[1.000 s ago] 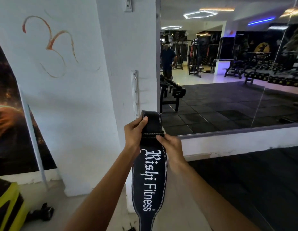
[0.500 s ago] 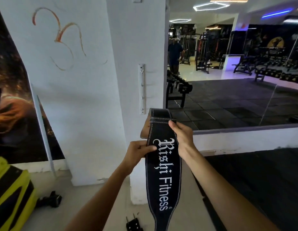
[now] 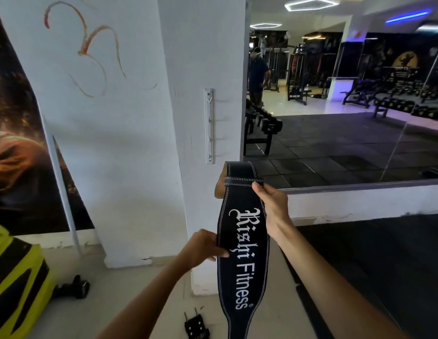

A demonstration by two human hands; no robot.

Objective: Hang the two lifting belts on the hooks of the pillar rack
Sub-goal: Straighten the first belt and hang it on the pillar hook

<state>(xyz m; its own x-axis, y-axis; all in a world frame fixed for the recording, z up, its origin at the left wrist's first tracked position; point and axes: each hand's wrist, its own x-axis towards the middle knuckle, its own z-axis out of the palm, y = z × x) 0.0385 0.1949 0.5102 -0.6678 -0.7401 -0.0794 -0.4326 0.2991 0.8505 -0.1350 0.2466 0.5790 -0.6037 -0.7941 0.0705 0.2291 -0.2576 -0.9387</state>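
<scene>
A black lifting belt (image 3: 244,255) with white "Rishi Fitness" lettering hangs upright in front of me, its top end folded over. My right hand (image 3: 271,201) pinches its right edge just under the stitched loop. My left hand (image 3: 204,248) grips its left edge lower down, by the lettering. The white hook rack (image 3: 209,126) is a narrow vertical strip on the white pillar (image 3: 188,69), just above and left of the belt's top. Its hooks carry nothing. No second belt is in sight.
A large wall mirror (image 3: 347,118) right of the pillar reflects the gym, dumbbell racks and a standing person. A yellow-and-black object (image 3: 14,285) sits at lower left. A small black piece (image 3: 195,326) lies on the floor by the pillar's base. A dark mat (image 3: 384,265) covers the floor at right.
My left hand slid down from the belt's top to its left edge by the lettering. My right hand moved up to the stitched loop. The view came closer to the pillar rack.
</scene>
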